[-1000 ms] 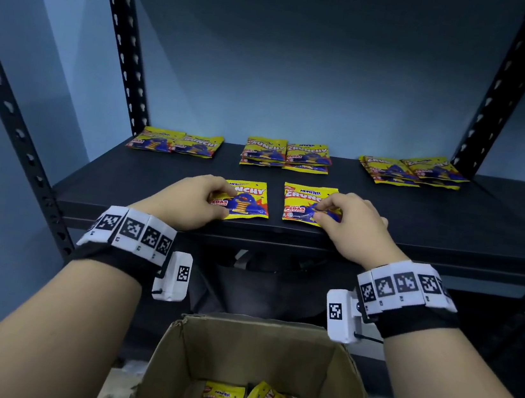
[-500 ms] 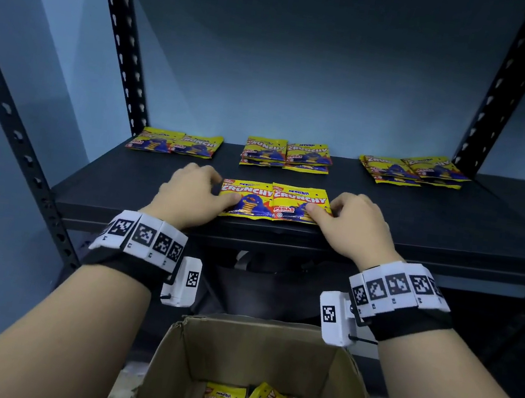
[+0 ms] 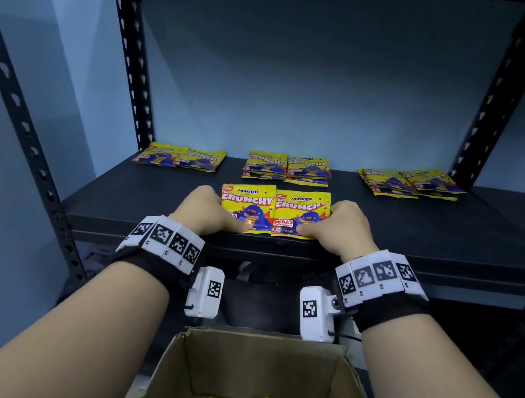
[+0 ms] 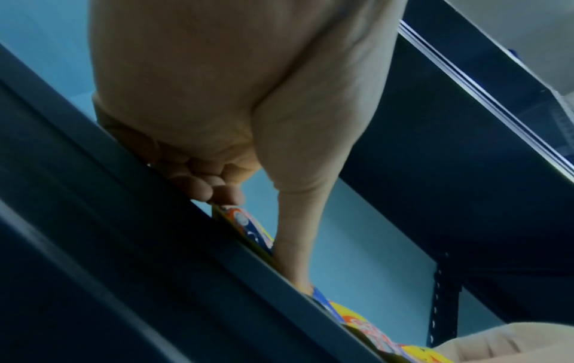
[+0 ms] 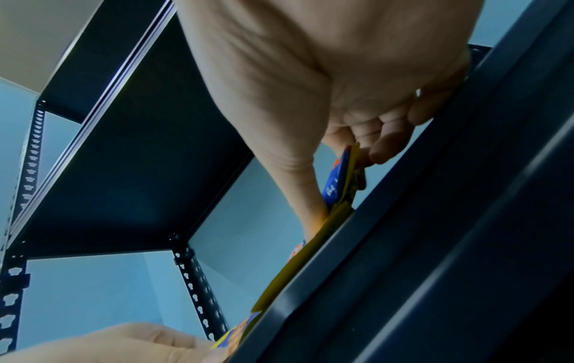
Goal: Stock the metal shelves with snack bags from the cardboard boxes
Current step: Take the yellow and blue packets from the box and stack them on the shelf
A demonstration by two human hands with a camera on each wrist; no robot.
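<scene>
Pinching bags (image 3: 273, 210), both hands' fingers (image 5: 382, 147) curl underneath (wrist views only).

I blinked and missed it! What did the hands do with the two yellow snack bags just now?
The left hand and right hand slid the left bag and right bag together; the gap closed, their edges now meet. Both hands still hold them at the shelf front. The back piles and cardboard box stayed put.
</scene>
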